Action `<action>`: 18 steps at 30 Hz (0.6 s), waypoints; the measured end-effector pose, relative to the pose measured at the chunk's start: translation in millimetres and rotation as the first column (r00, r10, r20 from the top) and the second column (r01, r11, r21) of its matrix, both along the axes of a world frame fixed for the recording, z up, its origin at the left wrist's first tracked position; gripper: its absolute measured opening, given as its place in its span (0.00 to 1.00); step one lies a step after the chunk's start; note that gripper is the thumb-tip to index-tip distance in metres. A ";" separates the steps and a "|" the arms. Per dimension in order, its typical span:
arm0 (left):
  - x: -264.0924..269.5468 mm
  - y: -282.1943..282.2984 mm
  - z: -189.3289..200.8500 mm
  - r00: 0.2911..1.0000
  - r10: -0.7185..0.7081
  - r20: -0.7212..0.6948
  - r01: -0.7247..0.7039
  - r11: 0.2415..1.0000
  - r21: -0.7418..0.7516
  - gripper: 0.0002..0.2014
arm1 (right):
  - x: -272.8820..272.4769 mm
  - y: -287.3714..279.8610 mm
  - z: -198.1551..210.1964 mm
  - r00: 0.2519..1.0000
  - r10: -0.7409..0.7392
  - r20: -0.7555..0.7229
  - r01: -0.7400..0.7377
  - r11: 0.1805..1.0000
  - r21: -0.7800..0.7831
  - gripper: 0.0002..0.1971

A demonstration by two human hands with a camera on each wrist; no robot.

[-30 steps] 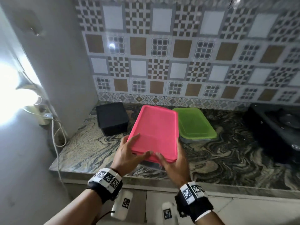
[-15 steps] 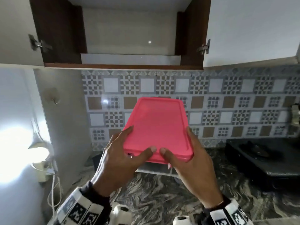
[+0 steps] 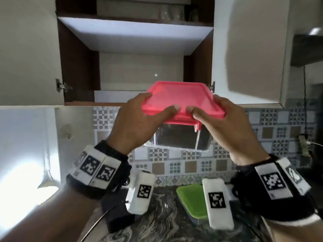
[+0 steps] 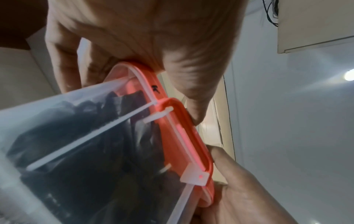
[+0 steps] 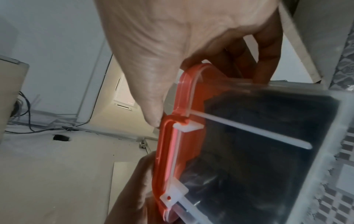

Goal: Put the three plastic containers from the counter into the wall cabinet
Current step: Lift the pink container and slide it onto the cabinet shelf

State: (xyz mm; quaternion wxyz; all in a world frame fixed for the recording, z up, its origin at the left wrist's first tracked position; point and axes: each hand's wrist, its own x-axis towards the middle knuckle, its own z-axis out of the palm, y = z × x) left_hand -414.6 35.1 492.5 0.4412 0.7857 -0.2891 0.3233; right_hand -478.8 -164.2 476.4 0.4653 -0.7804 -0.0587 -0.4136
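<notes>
Both hands up at the open wall cabinet (image 3: pixel 78 63), and between them the pink-lidded container (image 3: pixel 181 96), held in the air right in front of the lower shelf opening, its lid level with the cabinet's bottom edge. Left hand (image 3: pixel 138 123) grips the near left corner: thumb flat across the pink lid, fingers (image 3: pixel 139 98) curled round the left edge and under. Right hand (image 3: pixel 225 126) mirrors it on the near right corner, thumb on top, fingers (image 3: pixel 220 100) wrapped over the right edge. The two thumbs nearly meet at the middle of the lid's near edge. From the left wrist view, the thumb presses the lid's rim just beside a clear latch hinge (image 4: pixel 193 177), and something dark shows through the clear body (image 4: pixel 76 144). The right wrist view gives the same story from the other side, clear wall (image 5: pixel 268 144) with dark contents behind it. Down on the marbled counter (image 3: pixel 162 215), the green-lidded container (image 3: pixel 192 198) sits near the tiled wall (image 3: pixel 288 123), partly behind the right wrist camera. A dark box (image 3: pixel 118 219) shows below the left wrist, partly hidden. Glassware (image 3: pixel 171 13), blurry, on the upper shelf
</notes>
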 end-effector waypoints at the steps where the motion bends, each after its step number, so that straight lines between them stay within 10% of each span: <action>1: 5.1 -1.5 12.1 1.000 0.006 0.010 -0.006 1.000 0.000 0.51 | 5.4 -1.0 10.3 1.000 0.003 0.011 -0.003 1.000 0.005 0.36; 5: 32.6 -11.0 58.8 0.996 0.069 0.059 -0.070 0.998 0.007 0.49 | 40.7 -10.2 51.9 0.999 -0.010 0.033 0.009 0.999 0.033 0.26; 10: 90.7 -25.0 86.3 0.994 0.096 -0.053 -0.095 0.995 0.019 0.52 | 103.9 -25.6 85.9 0.998 -0.057 0.010 0.058 0.998 -0.027 0.46; 18: 171.6 -50.7 94.1 0.966 0.140 -0.215 -0.149 0.989 -0.025 0.34 | 191.2 -52.2 110.2 0.996 -0.046 -0.083 0.048 0.999 0.022 0.30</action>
